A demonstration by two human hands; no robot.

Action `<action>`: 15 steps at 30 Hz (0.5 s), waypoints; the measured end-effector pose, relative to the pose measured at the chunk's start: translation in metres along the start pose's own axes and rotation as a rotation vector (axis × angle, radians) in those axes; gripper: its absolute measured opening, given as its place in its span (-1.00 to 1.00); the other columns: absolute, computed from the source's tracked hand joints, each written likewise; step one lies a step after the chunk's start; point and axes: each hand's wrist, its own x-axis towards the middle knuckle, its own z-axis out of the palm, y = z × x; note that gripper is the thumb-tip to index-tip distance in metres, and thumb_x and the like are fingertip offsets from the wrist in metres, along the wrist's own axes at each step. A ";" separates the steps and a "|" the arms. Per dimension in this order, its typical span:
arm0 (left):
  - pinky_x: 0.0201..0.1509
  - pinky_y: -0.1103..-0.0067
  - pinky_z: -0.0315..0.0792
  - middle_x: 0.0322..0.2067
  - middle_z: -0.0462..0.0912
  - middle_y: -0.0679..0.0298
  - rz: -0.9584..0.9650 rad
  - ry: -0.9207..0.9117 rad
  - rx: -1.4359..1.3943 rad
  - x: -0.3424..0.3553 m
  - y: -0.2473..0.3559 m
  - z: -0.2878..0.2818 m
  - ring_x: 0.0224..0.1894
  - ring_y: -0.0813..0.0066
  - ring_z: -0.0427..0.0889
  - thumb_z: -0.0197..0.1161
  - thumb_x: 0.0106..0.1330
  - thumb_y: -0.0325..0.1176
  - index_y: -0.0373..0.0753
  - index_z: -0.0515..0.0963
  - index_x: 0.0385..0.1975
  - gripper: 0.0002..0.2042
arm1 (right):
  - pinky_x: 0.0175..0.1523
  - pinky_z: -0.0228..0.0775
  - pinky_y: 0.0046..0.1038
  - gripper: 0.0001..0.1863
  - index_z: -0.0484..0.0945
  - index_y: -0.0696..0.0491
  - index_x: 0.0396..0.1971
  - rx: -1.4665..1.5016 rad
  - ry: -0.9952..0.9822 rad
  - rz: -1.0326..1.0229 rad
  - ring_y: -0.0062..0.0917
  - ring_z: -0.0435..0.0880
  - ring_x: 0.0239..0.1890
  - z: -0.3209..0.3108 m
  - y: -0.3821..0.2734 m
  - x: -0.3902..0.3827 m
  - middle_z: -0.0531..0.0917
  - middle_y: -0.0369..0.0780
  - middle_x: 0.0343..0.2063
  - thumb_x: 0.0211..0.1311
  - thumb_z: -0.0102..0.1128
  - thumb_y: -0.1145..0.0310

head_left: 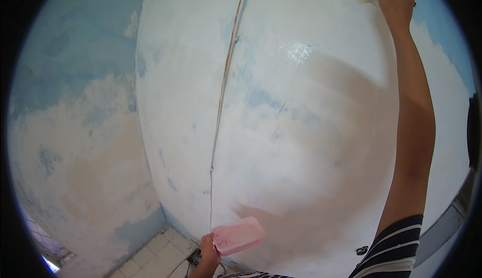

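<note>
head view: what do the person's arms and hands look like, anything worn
The right sleeve is black with white stripes; the forearm is bare. The right hand and left hand wear no gloves. Something dark by the right wrist is too small to identify.

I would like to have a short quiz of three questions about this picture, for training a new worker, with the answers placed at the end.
1. Which hand holds the pink container?
2. True or false: the cable runs level across the wall, from side to side.
3. Which colour are the patches showing among the wall's white areas? A) green B) blue C) black

Key:
1. The left hand.
2. False; it runs roughly up and down.
3. B
</note>
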 end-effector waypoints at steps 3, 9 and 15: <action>-0.09 0.43 0.55 -0.25 0.56 0.10 0.008 0.031 0.023 0.003 0.000 -0.008 -0.19 0.29 0.62 0.08 0.34 -0.39 -0.37 0.37 -0.20 -0.82 | -0.24 0.49 -0.45 -0.79 0.53 0.14 -0.11 -0.234 -0.183 -0.333 -0.48 0.64 -0.39 0.012 -0.010 -0.011 0.66 -0.11 -0.35 0.34 0.07 0.38; -0.10 0.44 0.54 -0.24 0.56 0.12 0.010 0.002 0.039 0.001 -0.006 0.000 -0.19 0.32 0.62 0.10 0.34 -0.39 -0.36 0.37 -0.20 -0.82 | -0.16 0.49 -0.32 -0.78 0.56 -0.18 -0.14 -0.014 -0.698 -0.524 -0.39 0.61 -0.30 0.028 -0.090 -0.157 0.56 -0.22 -0.41 0.26 0.06 0.39; -0.11 0.46 0.55 -0.27 0.56 0.13 0.041 0.008 0.048 0.007 -0.013 -0.010 -0.22 0.36 0.61 0.12 0.34 -0.38 -0.34 0.36 -0.20 -0.82 | -0.15 0.49 -0.32 -0.79 0.60 0.02 -0.19 0.340 -1.038 -0.157 -0.28 0.65 -0.27 -0.005 -0.139 -0.200 0.66 -0.13 -0.35 0.34 0.07 0.25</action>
